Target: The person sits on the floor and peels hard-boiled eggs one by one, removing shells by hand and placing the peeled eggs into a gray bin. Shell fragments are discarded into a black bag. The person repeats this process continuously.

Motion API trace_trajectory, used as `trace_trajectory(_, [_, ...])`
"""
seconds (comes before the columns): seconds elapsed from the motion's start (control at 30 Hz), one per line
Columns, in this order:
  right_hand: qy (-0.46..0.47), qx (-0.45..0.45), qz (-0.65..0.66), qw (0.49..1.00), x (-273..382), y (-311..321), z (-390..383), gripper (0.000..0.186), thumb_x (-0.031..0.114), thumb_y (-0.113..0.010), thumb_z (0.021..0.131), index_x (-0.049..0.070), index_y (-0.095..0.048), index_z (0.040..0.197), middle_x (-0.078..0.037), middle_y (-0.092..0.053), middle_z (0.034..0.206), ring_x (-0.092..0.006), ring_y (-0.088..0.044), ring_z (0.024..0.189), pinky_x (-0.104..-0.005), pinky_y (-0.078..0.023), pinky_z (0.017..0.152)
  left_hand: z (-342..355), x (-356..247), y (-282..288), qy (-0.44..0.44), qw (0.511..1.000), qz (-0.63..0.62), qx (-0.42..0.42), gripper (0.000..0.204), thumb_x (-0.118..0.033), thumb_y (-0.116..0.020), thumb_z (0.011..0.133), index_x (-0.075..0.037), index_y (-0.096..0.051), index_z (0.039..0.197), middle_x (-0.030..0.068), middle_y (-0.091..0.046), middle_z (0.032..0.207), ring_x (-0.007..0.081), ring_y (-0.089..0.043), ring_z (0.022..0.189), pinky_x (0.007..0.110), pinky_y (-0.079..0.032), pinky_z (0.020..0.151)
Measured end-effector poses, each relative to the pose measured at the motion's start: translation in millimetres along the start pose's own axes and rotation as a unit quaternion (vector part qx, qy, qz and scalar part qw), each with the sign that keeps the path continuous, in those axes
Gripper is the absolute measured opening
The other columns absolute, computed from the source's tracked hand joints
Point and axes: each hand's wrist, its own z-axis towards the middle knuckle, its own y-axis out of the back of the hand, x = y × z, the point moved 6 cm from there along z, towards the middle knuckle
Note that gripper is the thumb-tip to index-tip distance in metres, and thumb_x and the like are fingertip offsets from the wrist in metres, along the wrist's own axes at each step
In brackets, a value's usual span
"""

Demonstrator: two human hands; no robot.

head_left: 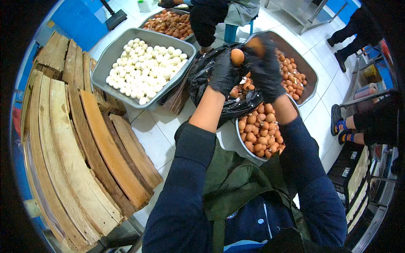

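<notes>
My left hand (222, 71), in a black glove, grips a brown egg (237, 57) upright at its top. Beside it my right hand (265, 67), also black-gloved, is smeared by motion, with a blurred brown shape at its fingertips; its grip is unclear. Both are over an open black plastic bag (198, 80) holding brown shells (241, 87). Just below is a metal bowl (237, 130) heaped with brown eggs (259, 126). A grey tub (309, 80) of brown eggs stands behind my right hand.
A grey tub (101, 63) of white peeled eggs is at left, beside stacked wooden boards (80, 160). A seated co-worker (202, 17) is ahead near another tub of brown eggs (166, 25). Other people's legs (350, 31) and feet (337, 122) are at right.
</notes>
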Motion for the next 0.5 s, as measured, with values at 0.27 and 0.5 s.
trace_trajectory(0.27, [0.000, -0.004, 0.030, 1.000, 5, -3, -3, 0.050, 0.016, -0.065, 0.083, 0.005, -0.048, 0.129, -0.017, -0.057, 0.110, -0.0294, -0.058, 0.102, -0.0395, -0.046, 0.088, -5, -18, 3, -0.057, 0.982, 0.175, 0.037, 0.038, -0.002, -0.072, 0.071, -0.003, -0.061, 0.107, 0.0136, -0.065, 0.106, 0.0256, -0.062, 0.097, 0.034, -0.049, 0.089])
trace_trajectory(0.5, [0.080, -0.032, -0.064, 0.994, 2, -9, -18, 0.043, 0.021, -0.066, 0.078, 0.008, -0.056, 0.117, -0.016, -0.062, 0.107, -0.0348, -0.058, 0.093, -0.0417, -0.044, 0.086, -7, 2, 3, -0.055, 0.986, 0.152, 0.024, 0.037, 0.002, -0.061, 0.078, -0.002, -0.058, 0.115, 0.0158, -0.061, 0.116, 0.0261, -0.062, 0.098, 0.035, -0.048, 0.089])
